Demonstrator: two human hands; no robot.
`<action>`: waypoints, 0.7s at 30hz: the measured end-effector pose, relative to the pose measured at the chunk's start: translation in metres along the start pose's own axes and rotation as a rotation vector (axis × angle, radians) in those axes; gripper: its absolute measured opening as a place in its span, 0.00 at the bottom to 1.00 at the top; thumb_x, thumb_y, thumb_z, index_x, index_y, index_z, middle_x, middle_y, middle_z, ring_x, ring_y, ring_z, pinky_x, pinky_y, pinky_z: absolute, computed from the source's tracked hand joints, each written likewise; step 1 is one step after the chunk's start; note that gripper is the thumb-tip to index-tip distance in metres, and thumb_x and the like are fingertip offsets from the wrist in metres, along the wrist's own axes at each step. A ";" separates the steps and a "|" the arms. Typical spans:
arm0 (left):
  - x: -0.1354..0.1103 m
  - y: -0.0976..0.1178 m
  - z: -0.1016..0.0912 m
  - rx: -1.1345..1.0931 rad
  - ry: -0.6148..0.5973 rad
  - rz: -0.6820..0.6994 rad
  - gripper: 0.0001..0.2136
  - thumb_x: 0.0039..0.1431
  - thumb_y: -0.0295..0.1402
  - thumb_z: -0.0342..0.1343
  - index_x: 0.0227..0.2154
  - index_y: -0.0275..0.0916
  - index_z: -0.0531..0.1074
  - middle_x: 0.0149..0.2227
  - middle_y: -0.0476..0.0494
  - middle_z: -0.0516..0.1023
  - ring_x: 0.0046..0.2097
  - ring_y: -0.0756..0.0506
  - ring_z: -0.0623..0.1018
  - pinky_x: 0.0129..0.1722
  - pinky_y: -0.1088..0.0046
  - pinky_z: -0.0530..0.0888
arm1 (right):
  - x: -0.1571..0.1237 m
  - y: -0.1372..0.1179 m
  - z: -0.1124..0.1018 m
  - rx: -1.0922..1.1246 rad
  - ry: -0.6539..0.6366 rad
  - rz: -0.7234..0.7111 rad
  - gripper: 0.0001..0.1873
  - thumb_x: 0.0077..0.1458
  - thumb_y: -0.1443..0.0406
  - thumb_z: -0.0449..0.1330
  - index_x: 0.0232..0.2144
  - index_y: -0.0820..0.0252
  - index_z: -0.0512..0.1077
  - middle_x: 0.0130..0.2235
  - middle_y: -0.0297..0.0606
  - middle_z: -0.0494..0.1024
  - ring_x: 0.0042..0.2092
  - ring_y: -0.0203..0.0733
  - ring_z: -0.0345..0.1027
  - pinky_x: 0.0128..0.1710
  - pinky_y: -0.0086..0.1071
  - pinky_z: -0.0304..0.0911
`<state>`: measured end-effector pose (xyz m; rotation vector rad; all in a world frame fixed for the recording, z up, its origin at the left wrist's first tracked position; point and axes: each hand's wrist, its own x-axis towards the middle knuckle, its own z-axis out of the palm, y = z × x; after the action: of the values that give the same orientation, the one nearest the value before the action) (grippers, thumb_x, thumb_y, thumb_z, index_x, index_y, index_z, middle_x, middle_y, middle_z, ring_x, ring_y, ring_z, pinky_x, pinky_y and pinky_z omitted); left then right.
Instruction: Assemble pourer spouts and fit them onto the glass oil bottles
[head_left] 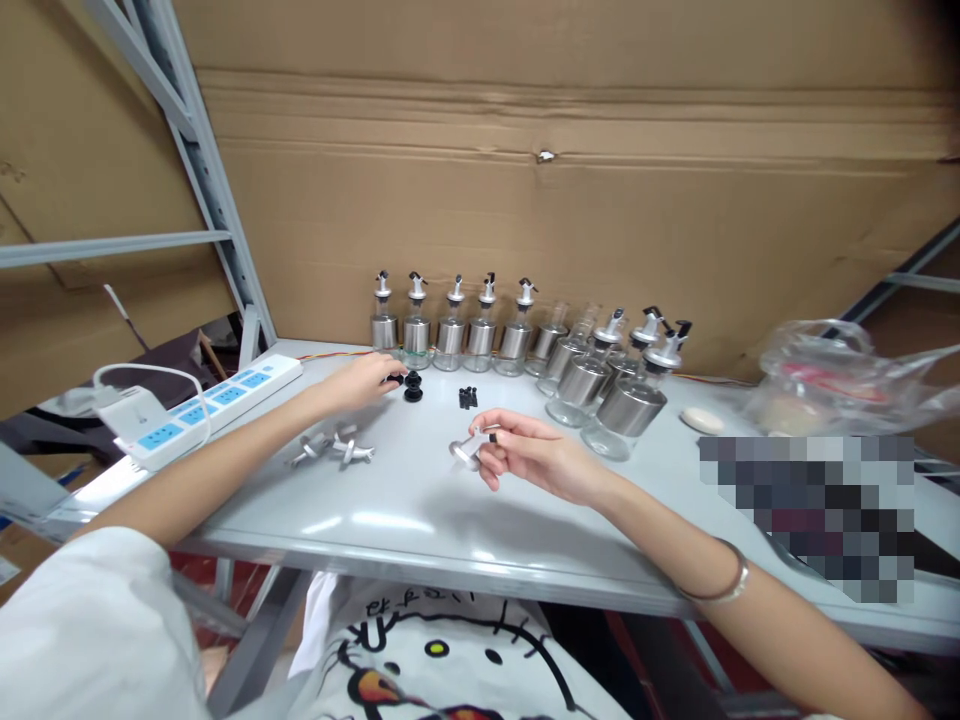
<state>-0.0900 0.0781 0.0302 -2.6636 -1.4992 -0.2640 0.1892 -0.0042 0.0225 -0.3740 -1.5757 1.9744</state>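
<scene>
My right hand [529, 455] pinches a silver pourer spout [465, 455] above the middle of the table, its wide round end pointing left. A small black piece shows at the fingertips. Farther back on the left, my left hand [364, 380] has its fingers curled over a black stopper [394, 379], partly hidden by them. Right beside it stand more black stoppers [413, 388]. Several small black caps [468, 397] lie in a cluster between the two hands. More silver spouts [349, 448] rest on the table near my left forearm.
Glass bottles with steel bands [451, 332] line the back, several with pourers fitted. More bottles [624, 405] stand at right. A white power strip [217, 410] lies at left. At right are a white oval object [703, 419], a plastic bag [810, 380] and a blurred-out item.
</scene>
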 end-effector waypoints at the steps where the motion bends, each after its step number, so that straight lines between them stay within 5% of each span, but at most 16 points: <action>1: 0.005 0.002 0.000 0.015 -0.014 0.015 0.13 0.62 0.33 0.47 0.47 0.38 0.71 0.46 0.39 0.76 0.49 0.41 0.74 0.47 0.69 0.68 | 0.000 0.000 0.000 0.008 0.012 -0.001 0.14 0.56 0.59 0.60 0.39 0.62 0.64 0.23 0.29 0.68 0.28 0.36 0.66 0.34 0.36 0.58; 12: 0.037 0.013 0.020 -0.002 -0.074 0.042 0.08 0.53 0.30 0.54 0.34 0.39 0.76 0.37 0.41 0.79 0.40 0.44 0.77 0.38 0.74 0.70 | -0.002 -0.006 0.004 -0.137 0.092 0.026 0.20 0.48 0.54 0.66 0.36 0.62 0.66 0.28 0.36 0.79 0.33 0.42 0.76 0.38 0.38 0.66; 17: 0.011 0.037 -0.004 -0.104 0.002 0.042 0.11 0.58 0.35 0.51 0.38 0.37 0.75 0.34 0.43 0.79 0.36 0.46 0.77 0.34 0.75 0.69 | -0.001 -0.005 0.007 -0.291 0.256 -0.072 0.16 0.50 0.56 0.64 0.33 0.60 0.66 0.24 0.35 0.79 0.30 0.41 0.76 0.34 0.35 0.67; 21: -0.029 0.069 -0.019 -0.489 0.203 -0.018 0.11 0.56 0.39 0.54 0.34 0.36 0.73 0.30 0.47 0.78 0.30 0.49 0.75 0.30 0.76 0.70 | 0.000 -0.007 0.003 -0.289 0.364 -0.178 0.15 0.51 0.57 0.64 0.32 0.60 0.66 0.25 0.34 0.79 0.30 0.42 0.76 0.36 0.38 0.68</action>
<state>-0.0485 0.0148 0.0453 -2.8512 -1.5552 -0.9862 0.1894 -0.0063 0.0296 -0.6442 -1.5909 1.4505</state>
